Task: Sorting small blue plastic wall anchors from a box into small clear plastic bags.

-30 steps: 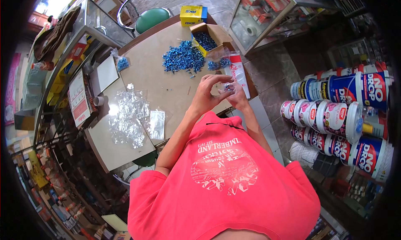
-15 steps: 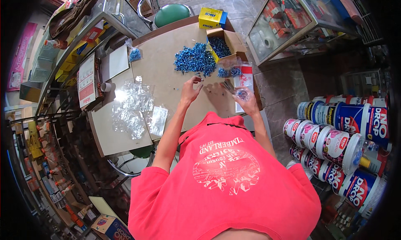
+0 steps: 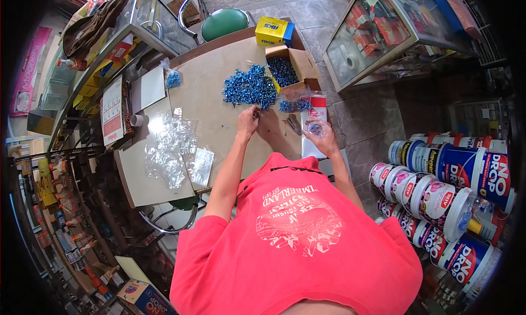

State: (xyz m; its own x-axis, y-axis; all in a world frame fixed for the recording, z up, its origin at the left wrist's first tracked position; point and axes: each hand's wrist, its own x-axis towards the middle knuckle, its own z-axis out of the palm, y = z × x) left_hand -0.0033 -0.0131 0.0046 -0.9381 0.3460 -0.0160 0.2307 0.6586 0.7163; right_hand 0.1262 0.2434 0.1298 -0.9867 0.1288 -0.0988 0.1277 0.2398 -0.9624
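Note:
A heap of small blue screws lies spread on the table. At its near edge is my left hand, fingers curled together; whatever sits between the fingertips is too small to make out. My right hand grips a small clear plastic bag with a little blue inside, above a white and red packet. Between the hands a dark, narrow tool, perhaps a stapler, rests on the tabletop. Filled clear bags of blue screws lie just beyond it.
An open carton of blue screws stands behind the heap, with a yellow and blue box farther back. Flat clear bags cover the table's left. Glass cases and stacked paint pails flank the right side.
My left hand has moved slightly left and down toward the table, at the heap's near edge, its fingers more closed. My right hand still holds the small bag, now away from the dark tool.

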